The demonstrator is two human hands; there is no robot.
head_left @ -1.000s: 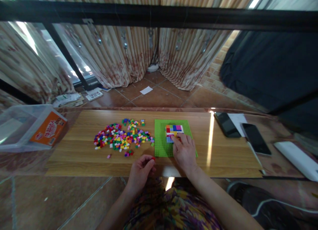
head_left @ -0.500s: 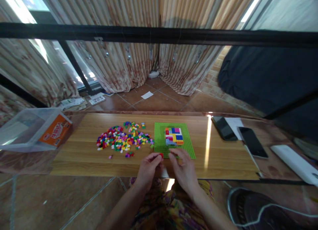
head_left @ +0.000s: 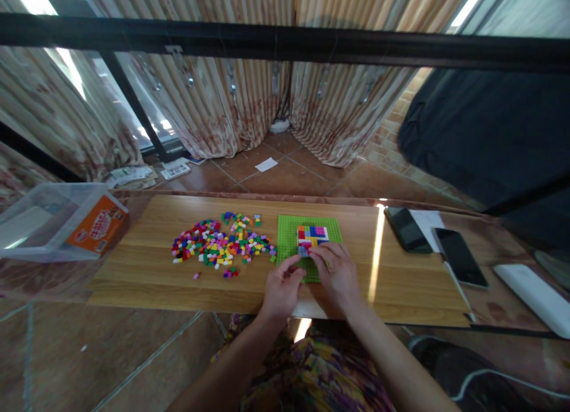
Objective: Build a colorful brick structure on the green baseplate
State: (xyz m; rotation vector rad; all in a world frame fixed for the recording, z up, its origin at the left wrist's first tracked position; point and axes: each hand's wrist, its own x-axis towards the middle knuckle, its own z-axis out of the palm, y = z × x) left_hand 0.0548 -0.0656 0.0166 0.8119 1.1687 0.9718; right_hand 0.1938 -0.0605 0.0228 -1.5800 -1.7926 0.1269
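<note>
A green studded baseplate (head_left: 287, 226) lies on the wooden board, bearing a built-up block of multicoloured toy bricks (head_left: 307, 235). My right hand (head_left: 339, 275) reaches over the block's front right part, fingertips pinched together at its near edge. Whatever sits between those fingertips is hidden. Close to the block's front left corner is my left hand (head_left: 282, 288), over the baseplate's near edge, its thumb and forefinger apart with nothing visible between them. Left of the baseplate spreads a pile of small loose bricks (head_left: 222, 244) in many colours.
A clear plastic box (head_left: 48, 222) with an orange label stands at the far left. To the right lie a dark phone (head_left: 407, 229), a second phone (head_left: 461, 256), white paper (head_left: 426, 227) and a white oblong device (head_left: 534, 296). A black rail (head_left: 285, 42) crosses beyond the board.
Both hands have moved forward to the brick block. The red brick formerly in my left fingertips no longer shows. My right fingers have closed at the block's near edge. The view has shifted slightly.
</note>
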